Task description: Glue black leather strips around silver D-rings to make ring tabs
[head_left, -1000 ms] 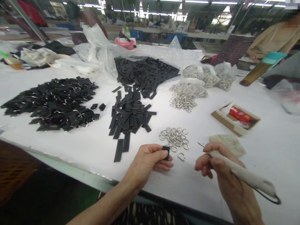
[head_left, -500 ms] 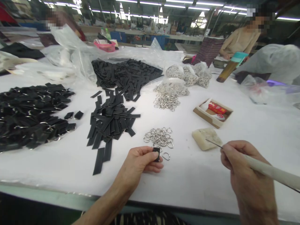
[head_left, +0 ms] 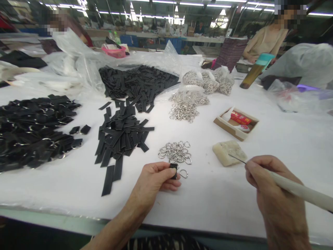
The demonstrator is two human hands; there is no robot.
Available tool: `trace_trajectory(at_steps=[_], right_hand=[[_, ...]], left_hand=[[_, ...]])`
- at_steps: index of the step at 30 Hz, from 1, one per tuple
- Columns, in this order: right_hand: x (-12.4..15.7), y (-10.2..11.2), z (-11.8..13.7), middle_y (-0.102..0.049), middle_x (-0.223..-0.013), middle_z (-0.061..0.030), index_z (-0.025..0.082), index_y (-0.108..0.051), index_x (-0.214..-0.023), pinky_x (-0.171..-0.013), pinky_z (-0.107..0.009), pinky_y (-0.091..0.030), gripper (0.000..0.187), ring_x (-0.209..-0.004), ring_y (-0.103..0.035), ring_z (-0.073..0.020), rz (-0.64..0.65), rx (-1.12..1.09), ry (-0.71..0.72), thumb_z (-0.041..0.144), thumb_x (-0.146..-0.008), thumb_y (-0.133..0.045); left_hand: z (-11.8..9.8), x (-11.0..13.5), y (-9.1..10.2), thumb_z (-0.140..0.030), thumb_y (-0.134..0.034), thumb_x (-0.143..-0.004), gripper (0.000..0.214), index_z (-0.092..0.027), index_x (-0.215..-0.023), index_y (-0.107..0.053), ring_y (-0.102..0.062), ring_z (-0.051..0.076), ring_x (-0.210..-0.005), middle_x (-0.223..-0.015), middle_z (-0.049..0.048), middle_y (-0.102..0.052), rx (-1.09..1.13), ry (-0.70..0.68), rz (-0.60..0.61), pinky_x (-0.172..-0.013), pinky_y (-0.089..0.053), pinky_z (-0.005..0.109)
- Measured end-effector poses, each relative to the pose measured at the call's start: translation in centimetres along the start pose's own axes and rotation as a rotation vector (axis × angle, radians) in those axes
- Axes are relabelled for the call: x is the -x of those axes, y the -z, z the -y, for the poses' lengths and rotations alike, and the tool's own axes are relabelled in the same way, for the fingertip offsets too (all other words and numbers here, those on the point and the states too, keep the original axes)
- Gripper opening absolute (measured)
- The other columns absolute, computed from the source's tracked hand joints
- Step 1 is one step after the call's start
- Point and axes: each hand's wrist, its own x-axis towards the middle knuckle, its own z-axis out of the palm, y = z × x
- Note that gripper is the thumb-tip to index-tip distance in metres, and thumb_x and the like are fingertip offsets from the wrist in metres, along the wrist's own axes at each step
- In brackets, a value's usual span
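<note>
My left hand [head_left: 158, 177] pinches a small folded black strip [head_left: 173, 171] between thumb and fingers. Whether a ring sits in the fold is hidden. Just behind it lies a small heap of metal D-rings [head_left: 175, 151], with a single D-ring [head_left: 183, 173] beside my fingertips. My right hand [head_left: 275, 194] is closed around a thin pointed tool [head_left: 293, 185] with a long pale handle. Its dark tip lies over or against a pale yellowish block [head_left: 226, 153]; I cannot tell if they touch. Flat black strips [head_left: 122, 133] are piled left of the rings.
Finished-looking black loops with rings [head_left: 33, 132] heap at far left. Behind are a bigger strip pile [head_left: 140, 83], bagged rings [head_left: 194, 79], an open box [head_left: 235, 133] with a red tube, and a teal-lidded bottle [head_left: 256, 71]. A person [head_left: 267, 41] stands across the table.
The view has shifted very slightly. Both hands keep nearly the same pose, the black strip in the left and the pointed tool in the right.
</note>
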Motion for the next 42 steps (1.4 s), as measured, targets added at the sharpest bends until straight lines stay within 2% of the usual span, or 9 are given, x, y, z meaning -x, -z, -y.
trace_trajectory(at_steps=[3, 5, 9, 12, 15, 24, 37, 42], right_hand=[[0.0, 0.1, 0.1, -0.049, -0.060, 0.0019, 0.021, -0.060, -0.076, -0.043, -0.026, -0.026, 0.023, -0.054, -0.040, -0.0130, -0.014, 0.006, -0.060, 0.042, -0.071, -0.070], [-0.1, 0.0, 0.4, -0.049, -0.058, 0.0028, 0.021, -0.059, -0.075, -0.043, -0.025, -0.026, 0.023, -0.053, -0.039, -0.0121, -0.025, 0.013, -0.051, 0.041, -0.071, -0.069], [-0.8, -0.3, 1.0, -0.043, -0.053, 0.0051, 0.020, -0.054, -0.068, -0.045, -0.024, -0.027, 0.026, -0.050, -0.035, -0.0103, 0.039, -0.019, -0.046, 0.042, -0.077, -0.062], [-1.6, -0.6, 1.2, -0.038, -0.051, 0.0062, 0.020, -0.047, -0.061, -0.045, -0.024, -0.026, 0.034, -0.049, -0.031, -0.0093, -0.035, -0.050, -0.026, 0.046, -0.077, -0.060], [-2.1, -0.8, 1.5, -0.035, -0.051, 0.0067, 0.020, -0.044, -0.061, -0.046, -0.024, -0.026, 0.034, -0.049, -0.029, -0.0096, -0.064, 0.009, -0.018, 0.045, -0.079, -0.057], [-3.1, -1.5, 1.6, -0.035, -0.052, 0.0064, 0.021, -0.041, -0.060, -0.049, -0.025, -0.026, 0.029, -0.051, -0.032, -0.0112, -0.025, 0.143, -0.013, 0.039, -0.081, -0.051], [-3.8, -2.2, 0.7, -0.038, -0.051, 0.0056, 0.020, -0.047, -0.059, -0.048, -0.025, -0.024, 0.025, -0.051, -0.034, -0.0120, 0.012, 0.270, -0.050, 0.036, -0.076, -0.056], [-3.3, -1.5, 1.0, -0.037, -0.051, 0.0062, 0.021, -0.044, -0.059, -0.048, -0.025, -0.025, 0.028, -0.051, -0.032, -0.0110, 0.017, 0.225, -0.017, 0.038, -0.079, -0.054]], left_hand=[[0.0, 0.1, 0.0, -0.023, -0.066, -0.072, 0.013, -0.010, -0.068, -0.067, -0.065, 0.014, -0.056, -0.070, 0.0075, -0.071, -0.010, -0.004, -0.003, -0.055, -0.054, 0.021], [-0.1, 0.1, 0.0, -0.024, -0.067, -0.071, 0.014, -0.011, -0.068, -0.067, -0.065, 0.014, -0.057, -0.070, 0.0073, -0.071, -0.023, -0.010, 0.004, -0.055, -0.054, 0.020], [0.1, -0.3, 0.1, -0.026, -0.070, -0.070, 0.014, -0.012, -0.069, -0.069, -0.066, 0.014, -0.058, -0.072, 0.0066, -0.073, -0.047, 0.006, -0.015, -0.056, -0.054, 0.020], [0.2, -1.0, -0.1, -0.024, -0.074, -0.064, 0.012, -0.014, -0.067, -0.069, -0.066, 0.016, -0.056, -0.069, 0.0053, -0.073, -0.019, 0.044, -0.038, -0.053, -0.055, 0.021], [0.2, -1.2, -0.7, -0.026, -0.075, -0.063, 0.014, -0.014, -0.067, -0.070, -0.066, 0.016, -0.057, -0.070, 0.0057, -0.073, -0.024, 0.043, 0.012, -0.054, -0.055, 0.022], [0.2, -0.9, -2.0, -0.028, -0.072, -0.069, 0.013, -0.015, -0.069, -0.072, -0.064, 0.013, -0.058, -0.071, 0.0052, -0.073, -0.066, 0.047, 0.126, -0.055, -0.053, 0.019], [0.3, -0.8, -2.1, -0.023, -0.070, -0.071, 0.010, -0.015, -0.066, -0.071, -0.065, 0.014, -0.057, -0.070, 0.0044, -0.073, -0.031, 0.073, 0.156, -0.057, -0.054, 0.021], [0.5, -0.6, -1.8, -0.025, -0.068, -0.073, 0.013, -0.013, -0.069, -0.071, -0.065, 0.013, -0.057, -0.071, 0.0058, -0.072, -0.020, 0.054, 0.192, -0.057, -0.054, 0.020]])
